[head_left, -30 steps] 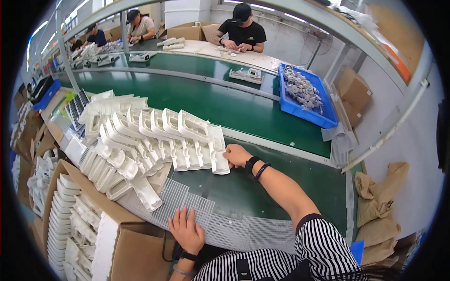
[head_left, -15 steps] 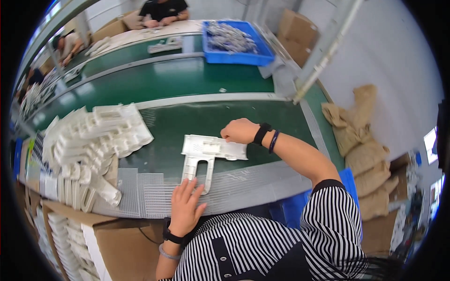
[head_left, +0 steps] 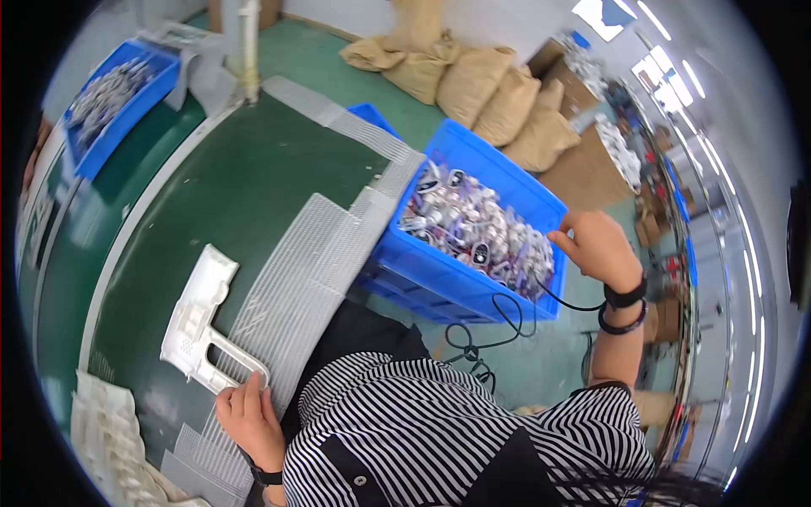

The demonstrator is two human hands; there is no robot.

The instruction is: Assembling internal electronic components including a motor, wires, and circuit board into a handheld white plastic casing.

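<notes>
A white moulded tray (head_left: 198,325) lies flat on the green table (head_left: 228,177). My left hand (head_left: 247,416) rests on the table's ribbed grey edge with its fingers touching the tray's near end, not gripping it. My right hand (head_left: 598,248) hangs over the far rim of a blue crate (head_left: 439,287) beside my seat. The crate is full of small bagged parts (head_left: 477,228). The fingers of that hand are loosely apart and I see nothing held in them.
A second blue bin (head_left: 118,101) of parts sits on the conveyor at the upper left. A stack of white trays (head_left: 106,439) lies at the lower left. Brown sacks (head_left: 473,76) are heaped on the floor behind the crate. A black cable (head_left: 481,338) trails below it.
My head has turned right, so the crate beside me is now in view. My right hand has left the white tray and moved out over the crate. My left hand stays by the tray.
</notes>
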